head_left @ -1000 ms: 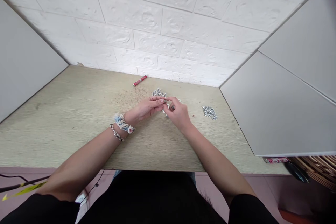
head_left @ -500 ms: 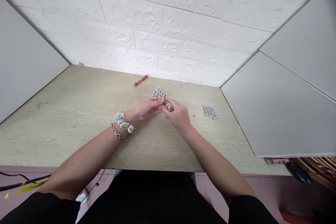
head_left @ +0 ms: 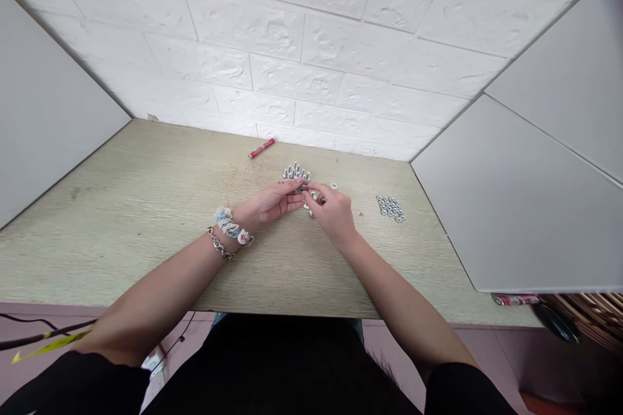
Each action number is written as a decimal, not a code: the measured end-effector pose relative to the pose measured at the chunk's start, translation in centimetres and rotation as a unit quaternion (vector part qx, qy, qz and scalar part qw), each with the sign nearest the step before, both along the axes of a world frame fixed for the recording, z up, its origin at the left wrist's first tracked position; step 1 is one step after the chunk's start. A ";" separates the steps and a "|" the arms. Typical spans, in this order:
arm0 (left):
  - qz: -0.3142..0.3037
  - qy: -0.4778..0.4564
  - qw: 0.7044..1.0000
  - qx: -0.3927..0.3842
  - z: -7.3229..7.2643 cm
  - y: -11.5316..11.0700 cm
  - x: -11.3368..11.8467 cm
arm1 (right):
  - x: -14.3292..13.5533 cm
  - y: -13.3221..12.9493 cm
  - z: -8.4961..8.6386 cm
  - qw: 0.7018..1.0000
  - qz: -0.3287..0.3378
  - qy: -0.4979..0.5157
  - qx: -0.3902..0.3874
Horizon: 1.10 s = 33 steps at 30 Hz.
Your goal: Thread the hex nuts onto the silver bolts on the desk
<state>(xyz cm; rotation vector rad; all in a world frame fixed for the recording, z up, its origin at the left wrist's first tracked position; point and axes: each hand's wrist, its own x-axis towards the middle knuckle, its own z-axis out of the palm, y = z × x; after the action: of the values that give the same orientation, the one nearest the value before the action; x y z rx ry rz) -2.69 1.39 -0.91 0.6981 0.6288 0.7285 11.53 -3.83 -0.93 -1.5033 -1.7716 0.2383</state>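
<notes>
My left hand (head_left: 278, 201) and my right hand (head_left: 332, 213) meet fingertip to fingertip above the table, both pinching. A small metal part (head_left: 304, 188) shows between them; its kind is too small and too covered to tell. Just beneath the right fingers, more small metal pieces (head_left: 312, 213) are partly hidden. Behind the left fingertips stands a cluster of silver bolts (head_left: 296, 172), shanks up. One flat washer (head_left: 334, 186) lies beyond the right hand. Further right, several silver nuts (head_left: 389, 206) lie in a close group.
A red tube-shaped stick (head_left: 261, 148) lies near the white brick-patterned wall (head_left: 272, 71). Grey panels (head_left: 530, 201) border the table (head_left: 146, 220) at both sides. A coiled wicker-like object (head_left: 591, 314) and a second red tube (head_left: 516, 299) are at the right front edge.
My fingertips have shifted slightly against each other, and the right fingers are turned a little differently. More of the small metal pieces shows below them. The bolts, washer and nuts stay put.
</notes>
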 end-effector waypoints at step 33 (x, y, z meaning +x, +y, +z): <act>0.053 -0.033 0.998 0.015 -0.1 -0.4 0.6 | -0.5 -0.3 0.0 0.996 0.071 -0.041 0.014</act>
<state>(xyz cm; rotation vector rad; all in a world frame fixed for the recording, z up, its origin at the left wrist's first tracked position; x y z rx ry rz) -2.09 0.97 -1.03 0.6686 0.5985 0.8578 11.06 -4.10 -0.97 -1.3857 -1.9428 0.2236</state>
